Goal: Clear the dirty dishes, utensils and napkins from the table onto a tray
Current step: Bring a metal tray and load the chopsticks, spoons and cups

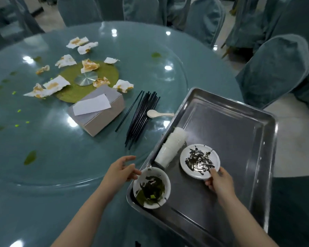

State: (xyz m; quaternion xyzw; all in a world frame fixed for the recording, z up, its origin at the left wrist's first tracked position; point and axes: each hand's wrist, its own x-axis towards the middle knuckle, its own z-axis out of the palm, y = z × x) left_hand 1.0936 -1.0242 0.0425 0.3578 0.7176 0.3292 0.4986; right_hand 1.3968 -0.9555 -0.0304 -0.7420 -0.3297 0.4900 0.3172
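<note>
A steel tray point(239, 125) lies at the table's near right edge. In its near left corner stands a white bowl point(152, 187) with dark green leftovers. My left hand point(120, 170) hovers just left of the bowl, fingers relaxed and spread, holding nothing. My right hand point(218, 180) pinches the near rim of a white plate point(199, 160) smeared with dark sauce, inside the tray. A stack of white cups point(171, 147) lies on its side beside the plate. Black chopsticks point(141, 118) and a white spoon point(159, 114) lie on the table. Several stained napkins point(52, 86) are scattered at the far left.
A grey tissue box point(100, 111) sits on the glass turntable point(43, 139) near the chopsticks. Green leaf scraps point(30, 157) dot the glass. Teal-covered chairs point(275, 68) ring the table at the back and right.
</note>
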